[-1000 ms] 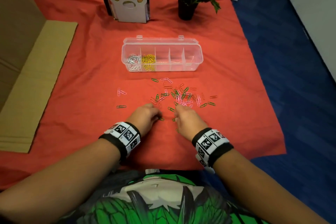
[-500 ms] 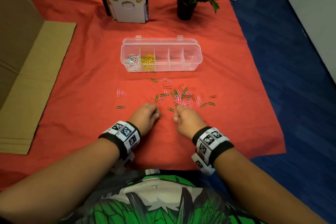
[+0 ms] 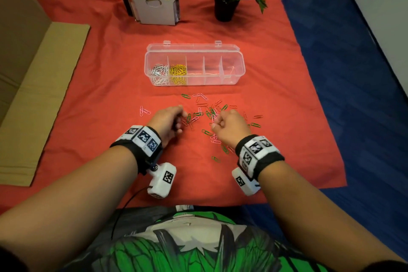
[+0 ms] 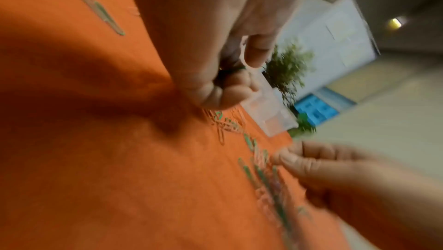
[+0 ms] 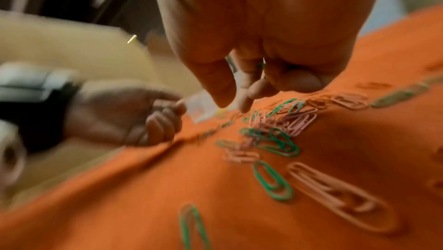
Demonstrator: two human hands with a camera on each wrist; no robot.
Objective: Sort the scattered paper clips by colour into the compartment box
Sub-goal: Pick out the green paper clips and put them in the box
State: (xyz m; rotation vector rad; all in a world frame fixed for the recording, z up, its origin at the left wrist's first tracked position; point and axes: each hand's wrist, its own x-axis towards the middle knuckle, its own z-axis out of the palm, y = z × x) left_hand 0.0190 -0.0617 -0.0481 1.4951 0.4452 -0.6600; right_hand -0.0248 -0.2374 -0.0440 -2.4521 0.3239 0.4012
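Paper clips (image 3: pixel 209 115), green and pink, lie scattered on the red-covered worktop (image 3: pixel 88 95) before the compartment box (image 3: pixel 194 68). Left hand (image 3: pixel 167 120) curls its fingers over green clips; right hand (image 3: pixel 229 127) fingers pinch, contents unclear.

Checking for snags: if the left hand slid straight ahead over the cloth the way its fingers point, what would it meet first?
Most likely the scattered paper clips lying just beyond the left hand; the compartment box sits well past them. How high the hand is above the cloth is unclear.
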